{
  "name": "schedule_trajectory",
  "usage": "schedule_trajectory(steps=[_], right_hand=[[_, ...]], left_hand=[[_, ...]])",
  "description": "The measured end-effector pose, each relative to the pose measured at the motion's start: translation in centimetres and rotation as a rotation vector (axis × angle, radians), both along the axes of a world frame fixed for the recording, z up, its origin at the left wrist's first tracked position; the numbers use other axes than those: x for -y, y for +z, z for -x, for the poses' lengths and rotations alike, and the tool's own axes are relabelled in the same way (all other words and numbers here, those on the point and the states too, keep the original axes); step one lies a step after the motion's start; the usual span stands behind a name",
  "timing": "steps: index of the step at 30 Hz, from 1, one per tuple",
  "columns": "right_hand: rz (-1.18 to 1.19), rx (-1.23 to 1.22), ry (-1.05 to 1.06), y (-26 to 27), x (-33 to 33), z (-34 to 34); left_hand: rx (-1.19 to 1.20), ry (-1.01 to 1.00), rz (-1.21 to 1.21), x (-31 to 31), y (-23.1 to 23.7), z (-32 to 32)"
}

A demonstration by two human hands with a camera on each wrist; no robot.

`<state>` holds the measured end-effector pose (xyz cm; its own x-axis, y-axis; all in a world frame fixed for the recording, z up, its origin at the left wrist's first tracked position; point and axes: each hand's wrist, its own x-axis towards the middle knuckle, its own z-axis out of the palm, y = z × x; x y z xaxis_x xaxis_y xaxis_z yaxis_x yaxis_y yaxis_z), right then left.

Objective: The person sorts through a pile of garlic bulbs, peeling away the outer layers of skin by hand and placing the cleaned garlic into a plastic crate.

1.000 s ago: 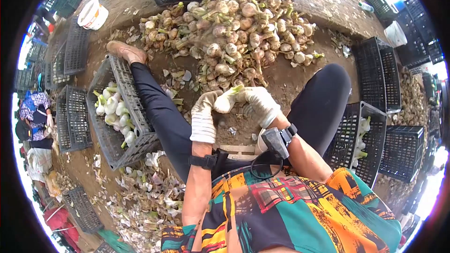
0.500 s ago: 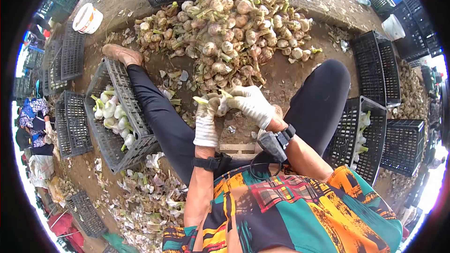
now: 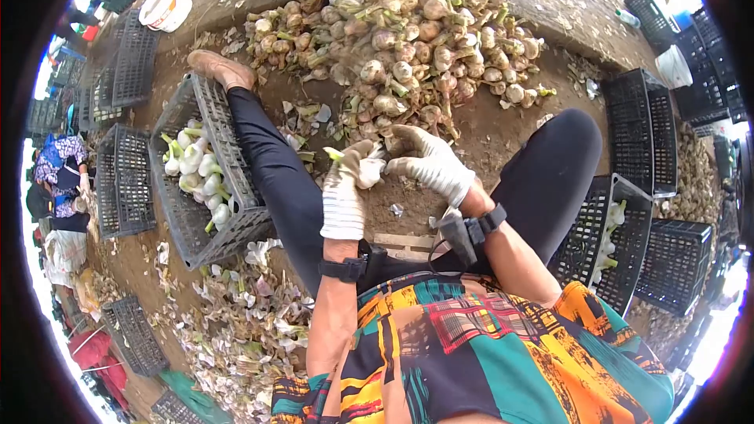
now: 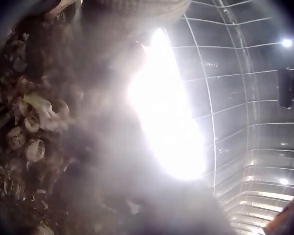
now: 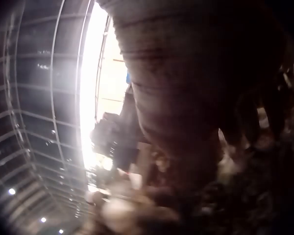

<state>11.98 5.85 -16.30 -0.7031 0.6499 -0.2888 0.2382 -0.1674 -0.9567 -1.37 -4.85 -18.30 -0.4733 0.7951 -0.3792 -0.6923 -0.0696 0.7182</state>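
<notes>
In the head view a gloved left hand (image 3: 344,192) grips a white garlic bulb (image 3: 369,172) whose green stem sticks out past the thumb side. Just right of the bulb, the gloved right hand (image 3: 433,165) has its fingers bent loosely toward it; whether the fingertips touch it I cannot tell. Beyond both hands lies a heap of unpeeled garlic (image 3: 424,39). The left wrist view is washed out by glare, with only a bit of glove (image 4: 147,7) at the top. The right wrist view shows a dark, striped glove (image 5: 186,83).
A black crate (image 3: 245,188) with white garlic bulbs stands beside the left leg, another crate (image 3: 628,275) with bulbs beside the right leg. Peeled skins (image 3: 243,322) litter the ground at lower left. A white bucket (image 3: 165,6) and more crates stand around.
The right hand has moved off to the right from the left hand, its fingers spreading. The left hand keeps its grip on a bulb. The whole head view has shifted slightly.
</notes>
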Motion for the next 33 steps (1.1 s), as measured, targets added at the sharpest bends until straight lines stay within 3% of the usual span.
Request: schedule_trajectory(steps=[2,3,4,5,6,8,9,12,14,18,22,23,30,33], right_hand=[[0.015,-0.029,-0.069,1.8,1.7,0.8],[-0.229,0.044,-0.074,1.0,2.3,0.9],[-0.469,0.119,-0.077,0.7,2.6,1.3],[-0.496,0.079,-0.104,0.6,2.8,1.6],[-0.375,0.060,-0.137,0.1,2.4,1.5],[-0.132,0.015,-0.207,-3.1,0.9,1.6],[-0.040,-0.040,-0.256,-8.1,-0.2,1.0],[-0.236,0.540,0.255,-6.0,-1.2,-0.6],[-0.583,0.609,0.299,-6.9,0.1,-0.4],[0.057,-0.116,-0.078,-2.0,0.6,-0.7],[0.229,-0.122,-0.166,2.6,1.6,0.5],[0.157,-0.082,-0.186,1.6,1.5,0.9],[0.438,-0.197,-0.178,-0.5,0.7,-1.0],[0.362,-0.103,-0.240,1.2,1.2,-0.5]], left_hand=[[-0.158,-0.047,0.036,-0.4,-1.7,-0.2],[-0.611,-0.058,0.196,-0.5,-1.4,-1.0],[-0.641,-0.059,0.194,-0.4,-0.5,-1.4],[-0.620,-0.025,0.170,-0.4,-1.1,-1.5],[-0.600,0.009,0.147,-0.3,-1.7,-1.5],[-0.085,0.090,-0.138,0.0,-2.1,-0.8],[-0.033,0.037,-0.180,0.1,-1.9,0.0],[0.144,0.037,-0.269,0.2,-2.1,0.9],[0.250,0.057,-0.256,0.2,-2.3,1.1],[0.212,0.074,-0.209,0.4,-3.0,0.3],[-0.081,0.010,-0.142,-0.7,-1.1,-0.7],[-0.037,0.037,-0.148,-1.0,-0.2,-1.1],[0.354,0.155,-0.177,-1.1,-3.8,-1.1],[0.126,0.163,-0.159,-1.5,-1.3,-1.6]])
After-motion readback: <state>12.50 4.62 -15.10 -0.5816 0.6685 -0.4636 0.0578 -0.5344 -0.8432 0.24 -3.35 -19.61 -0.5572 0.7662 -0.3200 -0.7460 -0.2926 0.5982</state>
